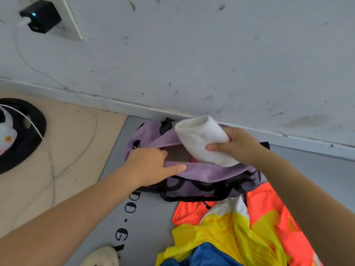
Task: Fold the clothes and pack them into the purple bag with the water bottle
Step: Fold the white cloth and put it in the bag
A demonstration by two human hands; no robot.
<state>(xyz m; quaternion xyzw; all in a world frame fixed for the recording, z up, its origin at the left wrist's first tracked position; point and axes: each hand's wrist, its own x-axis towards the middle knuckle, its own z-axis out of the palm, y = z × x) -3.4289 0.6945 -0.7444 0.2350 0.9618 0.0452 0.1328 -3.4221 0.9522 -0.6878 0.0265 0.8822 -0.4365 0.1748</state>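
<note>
Purple bag (pixel 201 170): lay on a grey mat (pixel 149 212) just beside the skirting of the wall (pixel 192 54); its top opening was parted, with something pink showing inside; black straps and a black wavy pattern ran along its near side.
Left hand (pixel 151 166): gripped the near lip of the bag's opening, thumb laid along the purple fabric, fingers curled inside the edge.
Right hand (pixel 236 145): closed around a rolled white garment (pixel 201 139), thumb on its near face.
Rolled white garment: tilted, lower end at the bag's opening, upper end raised toward the wall.
Loose clothes (pixel 236 227): an unfolded heap of orange, yellow, white and blue fabric on the mat, touching the bag's near side.
Water bottle: not identifiable in the view.
Charger (pixel 40 16): black, plugged into a wall socket at upper left, a white cable trailing down to the beige floor (pixel 67 150).
Black round object (pixel 28 131): on the floor at the left edge.
</note>
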